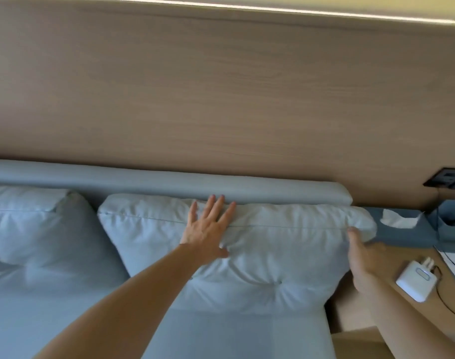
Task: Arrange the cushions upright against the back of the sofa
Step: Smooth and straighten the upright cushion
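A pale blue tufted cushion [273,244] stands upright against the sofa back [169,181] at the sofa's right end. My left hand [208,226] lies flat on its top edge, fingers spread, pressing the fabric. My right hand [363,255] is at the cushion's right end, thumb against its side, fingers blurred and apart. A second pale blue cushion [34,229] leans against the back at the left, partly cut off by the frame edge. The sofa seat [234,335] runs below both.
A wood-panelled wall [221,99] rises behind the sofa. To the right stands a wooden side table [376,317] with a white charger block [416,281] and black cable, a tissue box [400,221], and a black wall socket [446,178].
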